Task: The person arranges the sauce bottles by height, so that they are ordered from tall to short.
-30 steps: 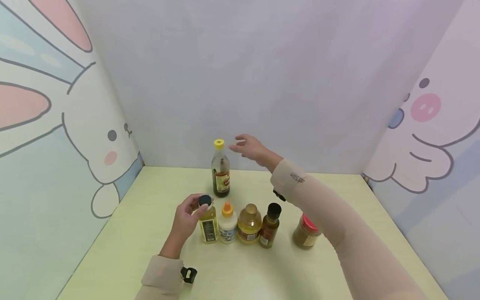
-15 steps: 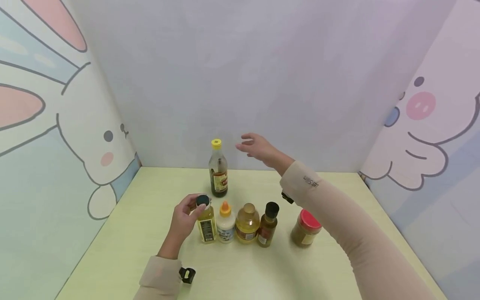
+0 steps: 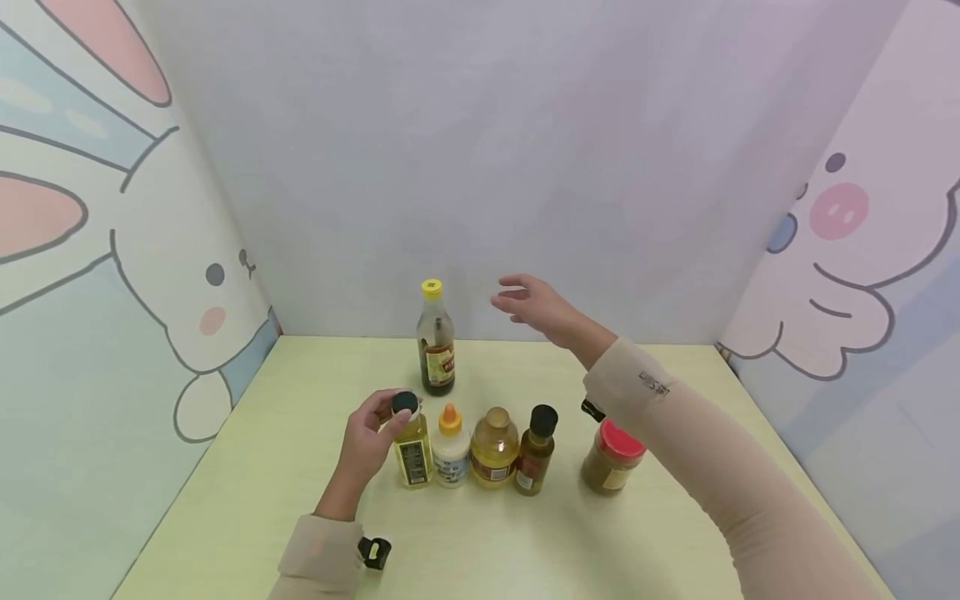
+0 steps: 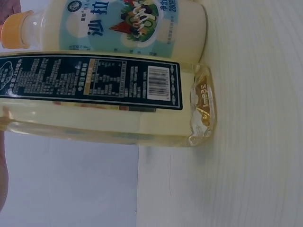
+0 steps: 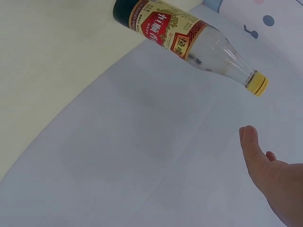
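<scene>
My left hand [image 3: 366, 440] holds a clear bottle of pale yellow oil [image 3: 415, 460] near its dark cap, fingers and thumb around the neck. The bottle stands on the table; its dark barcode label [image 4: 118, 79] fills much of the left wrist view. My right hand [image 3: 546, 312] hovers in the air with loosely extended fingers, holding nothing. To its left, apart from it, a dark sauce bottle [image 3: 437, 360] with a yellow cap stands at the back. The right wrist view shows the same sauce bottle [image 5: 175, 29], its label red and cream.
Beside the oil stand a salad dressing squeeze bottle [image 3: 452, 460] with an orange tip, a round yellow bottle [image 3: 495, 450] and a slim brown bottle [image 3: 534, 458] with a black cap. Farther right is a red-lidded jar [image 3: 611, 465]. Walls [image 3: 465, 167] enclose the pale table [image 3: 300, 417].
My right hand has drawn away to the right from the yellow-capped sauce bottle. The left hand keeps its hold on the oil bottle. The view has shifted slightly.
</scene>
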`<state>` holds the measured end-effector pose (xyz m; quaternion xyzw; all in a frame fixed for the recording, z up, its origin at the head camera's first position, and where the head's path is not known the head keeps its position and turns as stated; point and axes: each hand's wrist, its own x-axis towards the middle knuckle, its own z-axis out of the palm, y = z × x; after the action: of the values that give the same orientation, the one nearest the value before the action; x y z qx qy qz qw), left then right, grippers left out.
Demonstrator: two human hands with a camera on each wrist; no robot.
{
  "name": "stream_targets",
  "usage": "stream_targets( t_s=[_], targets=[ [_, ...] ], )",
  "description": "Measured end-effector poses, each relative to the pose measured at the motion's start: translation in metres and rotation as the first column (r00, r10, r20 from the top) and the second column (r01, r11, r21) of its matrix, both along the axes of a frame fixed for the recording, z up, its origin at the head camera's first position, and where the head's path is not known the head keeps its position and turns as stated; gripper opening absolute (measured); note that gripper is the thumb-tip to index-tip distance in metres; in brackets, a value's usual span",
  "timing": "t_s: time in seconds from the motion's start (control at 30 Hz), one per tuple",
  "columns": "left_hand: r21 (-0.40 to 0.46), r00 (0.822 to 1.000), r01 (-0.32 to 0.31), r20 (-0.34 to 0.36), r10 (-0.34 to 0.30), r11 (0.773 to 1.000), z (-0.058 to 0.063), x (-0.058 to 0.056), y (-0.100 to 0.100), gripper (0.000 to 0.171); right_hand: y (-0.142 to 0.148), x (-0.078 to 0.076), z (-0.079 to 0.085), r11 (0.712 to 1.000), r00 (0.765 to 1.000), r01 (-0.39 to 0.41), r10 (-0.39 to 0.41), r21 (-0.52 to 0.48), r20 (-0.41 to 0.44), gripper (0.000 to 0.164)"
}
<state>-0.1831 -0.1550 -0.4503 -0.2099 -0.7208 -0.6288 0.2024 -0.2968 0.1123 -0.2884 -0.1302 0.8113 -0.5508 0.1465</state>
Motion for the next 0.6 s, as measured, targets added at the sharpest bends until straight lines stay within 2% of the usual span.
stream_targets(
  t_s=[0.23, 0.6],
  targets=[
    [0.012, 1.0, -0.005, -0.004, 0.005, 1.0, -0.002, 0.0, -0.001, 0.024, 0.011, 0.011, -0.004, 1.0, 1.0, -0.018, 0.018, 0.015, 0.015, 0.057],
    [0.015, 1.0, 0.006, -0.011, -0.006, 1.0, 0.0, 0.0, 0.0, 0.022, 0.025, 0.033, -0.008, 0.997, 0.999, -0.042, 0.041, -0.058, -0.023, 0.055]
  ],
)
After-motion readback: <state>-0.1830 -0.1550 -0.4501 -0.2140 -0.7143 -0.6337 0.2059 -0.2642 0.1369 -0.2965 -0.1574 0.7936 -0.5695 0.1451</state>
